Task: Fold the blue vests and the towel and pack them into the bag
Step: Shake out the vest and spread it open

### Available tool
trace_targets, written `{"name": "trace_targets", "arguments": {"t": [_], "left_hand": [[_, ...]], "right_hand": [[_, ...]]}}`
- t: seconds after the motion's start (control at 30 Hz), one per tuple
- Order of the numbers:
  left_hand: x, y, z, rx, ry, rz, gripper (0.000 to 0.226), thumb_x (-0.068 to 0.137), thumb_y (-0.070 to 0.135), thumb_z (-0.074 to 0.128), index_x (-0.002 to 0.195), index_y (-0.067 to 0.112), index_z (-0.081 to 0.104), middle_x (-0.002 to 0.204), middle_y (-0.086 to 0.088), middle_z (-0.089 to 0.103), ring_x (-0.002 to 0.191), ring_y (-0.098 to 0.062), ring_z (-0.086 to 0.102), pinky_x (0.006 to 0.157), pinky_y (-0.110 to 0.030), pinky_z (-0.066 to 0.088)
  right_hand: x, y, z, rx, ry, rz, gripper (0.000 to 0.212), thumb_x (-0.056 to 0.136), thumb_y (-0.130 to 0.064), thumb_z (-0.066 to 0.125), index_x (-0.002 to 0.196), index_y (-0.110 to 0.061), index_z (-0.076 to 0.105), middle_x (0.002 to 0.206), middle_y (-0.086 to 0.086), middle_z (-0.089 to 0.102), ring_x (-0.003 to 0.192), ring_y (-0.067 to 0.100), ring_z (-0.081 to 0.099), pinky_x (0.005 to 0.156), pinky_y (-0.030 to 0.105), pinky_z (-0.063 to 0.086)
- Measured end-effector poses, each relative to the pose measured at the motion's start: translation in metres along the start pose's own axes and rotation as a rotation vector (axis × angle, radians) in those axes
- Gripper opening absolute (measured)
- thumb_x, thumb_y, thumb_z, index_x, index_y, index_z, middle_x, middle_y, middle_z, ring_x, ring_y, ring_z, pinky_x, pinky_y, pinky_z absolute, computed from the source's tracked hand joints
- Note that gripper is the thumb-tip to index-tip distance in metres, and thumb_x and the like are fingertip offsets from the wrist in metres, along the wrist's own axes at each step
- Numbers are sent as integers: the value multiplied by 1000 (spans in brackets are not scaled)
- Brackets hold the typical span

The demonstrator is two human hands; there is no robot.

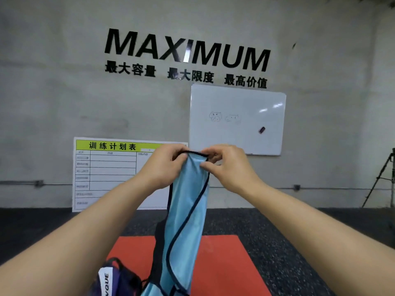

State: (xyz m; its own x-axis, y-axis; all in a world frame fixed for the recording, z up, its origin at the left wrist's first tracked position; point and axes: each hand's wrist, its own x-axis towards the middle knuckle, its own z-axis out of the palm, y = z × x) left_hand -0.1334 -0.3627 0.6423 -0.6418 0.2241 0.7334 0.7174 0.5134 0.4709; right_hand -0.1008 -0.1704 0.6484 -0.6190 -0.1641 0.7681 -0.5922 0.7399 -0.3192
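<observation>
**Vest held up for folding in a gym room**

Grey concrete wall with black lettering, white wall board (237, 120), speckled dark floor, red floor mat (224, 263). Left hand (164, 167) and right hand (226, 165) pinch the top edge of the light-blue, dark-trimmed fabric vest (186, 210), probably letting it hang straight before folding. The dark bag (115, 278) lies near left.

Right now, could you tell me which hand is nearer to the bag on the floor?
Left. The left hand holds the blue vest above the bag; the right hand is farther right.
</observation>
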Motion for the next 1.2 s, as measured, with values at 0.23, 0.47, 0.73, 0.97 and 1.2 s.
{"name": "trace_targets", "arguments": {"t": [0.23, 0.47, 0.73, 0.97, 1.2], "left_hand": [[1, -29, 12, 57, -29, 16, 26, 100, 9, 53, 99, 21, 76, 101, 13, 74, 102, -6, 64, 93, -26, 48], [4, -49, -5, 129, -4, -37, 25, 102, 10, 55, 100, 25, 75, 99, 26, 68, 99, -2, 62, 86, -8, 42], [-3, -93, -19, 188, 61, -200, 22, 102, 13, 56, 109, 21, 75, 101, 13, 69, 104, -12, 61, 85, -23, 41], [-9, -126, -20, 153, 108, -324, 21, 101, 8, 56, 110, 15, 74, 74, 9, 70, 68, -11, 63, 64, -22, 46], [7, -147, -6, -149, 170, -423, 23, 105, 1, 46, 107, 10, 68, 108, -20, 71, 78, -20, 72, 58, -17, 59]], "right_hand": [[-14, 39, 34, 31, -118, 123, 26, 86, -15, 72, 73, -26, 52, 69, -9, 58, 59, 2, 49, 60, 20, 39], [-17, 84, 37, -192, -120, 222, 9, 79, -15, 69, 84, -22, 65, 79, -5, 69, 74, 18, 64, 68, 34, 53], [-22, 148, 22, -419, -159, 387, 7, 83, -18, 63, 82, -23, 68, 81, -5, 71, 78, 23, 64, 65, 32, 52], [-36, 201, 10, -550, -122, 543, 20, 96, -25, 58, 106, -28, 75, 97, -1, 74, 86, 25, 66, 65, 31, 49], [-16, 215, 21, 354, 168, 771, 18, 103, -6, 55, 96, -10, 72, 98, 14, 75, 79, 22, 74, 67, 31, 63]]}}
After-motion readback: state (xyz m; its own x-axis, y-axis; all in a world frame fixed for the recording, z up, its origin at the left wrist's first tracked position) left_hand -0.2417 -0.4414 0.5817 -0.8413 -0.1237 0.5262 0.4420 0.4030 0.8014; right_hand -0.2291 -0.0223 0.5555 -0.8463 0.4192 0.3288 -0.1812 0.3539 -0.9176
